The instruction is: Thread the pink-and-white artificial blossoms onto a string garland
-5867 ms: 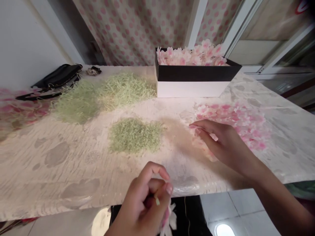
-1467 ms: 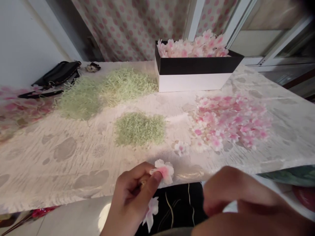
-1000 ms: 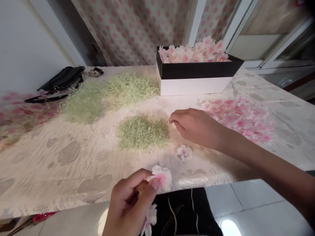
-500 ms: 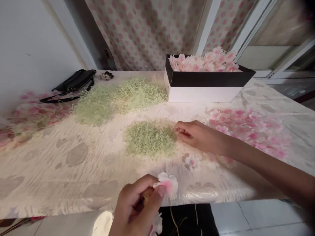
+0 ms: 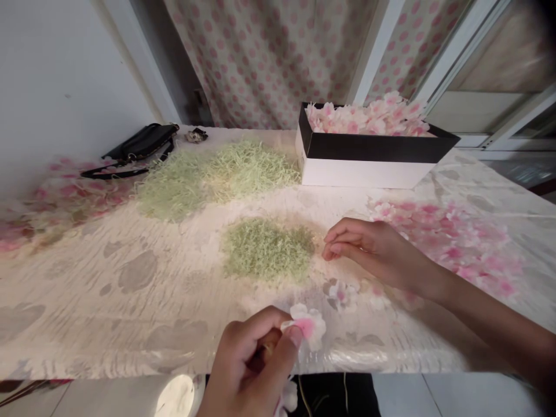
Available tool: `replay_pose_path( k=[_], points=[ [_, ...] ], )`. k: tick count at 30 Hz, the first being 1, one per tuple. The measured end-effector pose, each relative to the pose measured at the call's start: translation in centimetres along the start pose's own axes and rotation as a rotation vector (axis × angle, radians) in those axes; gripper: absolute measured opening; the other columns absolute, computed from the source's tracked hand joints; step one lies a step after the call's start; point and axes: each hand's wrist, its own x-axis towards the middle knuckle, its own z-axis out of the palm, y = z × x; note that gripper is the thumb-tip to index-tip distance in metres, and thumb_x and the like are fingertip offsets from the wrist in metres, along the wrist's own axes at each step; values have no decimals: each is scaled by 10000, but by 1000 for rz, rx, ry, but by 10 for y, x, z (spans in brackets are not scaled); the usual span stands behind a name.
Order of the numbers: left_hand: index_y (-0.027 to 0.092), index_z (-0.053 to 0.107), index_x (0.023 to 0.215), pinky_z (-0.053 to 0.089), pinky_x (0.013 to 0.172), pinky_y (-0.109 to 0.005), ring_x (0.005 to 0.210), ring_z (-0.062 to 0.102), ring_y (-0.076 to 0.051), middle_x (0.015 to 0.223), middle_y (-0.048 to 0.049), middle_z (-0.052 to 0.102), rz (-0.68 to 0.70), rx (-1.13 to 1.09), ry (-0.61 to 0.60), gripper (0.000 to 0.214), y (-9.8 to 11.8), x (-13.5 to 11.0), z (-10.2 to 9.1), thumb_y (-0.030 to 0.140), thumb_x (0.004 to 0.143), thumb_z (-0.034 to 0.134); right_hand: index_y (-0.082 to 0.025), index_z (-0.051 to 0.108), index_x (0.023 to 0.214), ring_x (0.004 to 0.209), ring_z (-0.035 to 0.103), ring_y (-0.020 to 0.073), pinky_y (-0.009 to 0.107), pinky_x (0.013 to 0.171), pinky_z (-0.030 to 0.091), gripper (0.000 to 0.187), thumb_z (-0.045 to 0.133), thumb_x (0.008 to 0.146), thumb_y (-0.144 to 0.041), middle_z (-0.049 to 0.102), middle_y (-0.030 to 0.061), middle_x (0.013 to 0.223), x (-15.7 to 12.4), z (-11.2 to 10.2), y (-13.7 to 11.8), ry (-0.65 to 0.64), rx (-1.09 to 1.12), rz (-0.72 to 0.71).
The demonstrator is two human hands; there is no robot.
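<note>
Left hand (image 5: 243,359) pinching pink-white flower (image 5: 309,328), right hand (image 5: 382,253) loosely curled, grip unclear, grey-patterned tablecloth (image 5: 182,301), dotted curtain (image 5: 278,63) behind.

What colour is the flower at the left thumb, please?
White flower, pink centre, best seen in the head view.

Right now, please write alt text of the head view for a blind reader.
A person's left hand pinches a pink-centred white blossom; the right hand is beside a green clump on a patterned tablecloth. Behind stands a black-and-white box of pink blossoms.

A pink-dotted curtain (image 5: 278,58) hangs beyond the covered table (image 5: 108,315).
</note>
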Motion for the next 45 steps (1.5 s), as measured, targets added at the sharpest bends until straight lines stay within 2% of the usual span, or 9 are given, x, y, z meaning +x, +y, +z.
replay_pose_path(
  k=[5,9,17,26,33,36,38,41,45],
  points=[
    [207,423,604,195,365,-202,389,269,-74,499,82,234,108,49,3,331,-1,5,4,364,881,513,-211,655,762,935,691,192,329,824,537,79,666,837,-231,726,45,925,-19,4,-10,62,194,-36],
    [204,470,669,156,376,-215,397,226,-75,506,88,218,186,100,-42,274,-2,5,9,340,906,490,-231,682,716,1164,580,182,307,947,475,106,722,802,-183,628,20,1181,-45,20,-19,-70,259,-96],
    [204,503,695,128,386,-243,407,196,-79,506,87,244,232,99,-67,244,-7,-4,15,309,914,482,-227,623,750,741,634,90,174,660,491,192,630,832,-53,654,-35,789,-65,52,-20,24,300,-151],
    [213,549,738,208,388,-221,396,281,-84,506,80,281,330,309,-102,225,-11,-7,11,270,932,451,-227,547,764,796,606,95,201,686,479,174,572,884,-103,593,-30,891,-72,51,-20,-64,271,-109],
    [218,622,802,399,491,-204,453,510,-111,529,46,509,560,654,-87,187,-9,-8,6,179,906,471,-259,536,917,779,583,110,223,693,478,141,570,874,-130,578,-49,817,-69,45,-20,-229,291,119],
    [238,609,899,395,456,-197,451,519,-115,550,52,524,442,584,-95,96,-7,-13,7,291,899,529,-228,545,792,740,559,106,216,644,438,193,518,846,-45,574,-41,797,-68,43,-14,-170,212,90],
    [248,588,906,430,506,-209,530,567,-137,613,30,569,329,497,-40,170,-4,-17,7,393,911,501,-218,553,761,728,553,101,216,635,419,222,511,825,-10,571,-37,791,-68,40,-10,-127,211,42],
    [239,519,775,440,595,-229,639,578,-151,670,7,581,239,419,-45,289,-1,-20,6,368,969,348,-209,582,747,723,567,101,225,650,436,198,553,830,-31,567,-27,794,-68,33,-8,-204,313,-61],
    [233,471,761,422,624,-224,654,542,-136,702,16,561,236,431,-199,258,-1,-17,1,302,978,349,-199,635,755,909,606,140,284,787,483,177,610,840,-46,560,18,943,-68,30,-8,-317,361,-181]
  ],
)
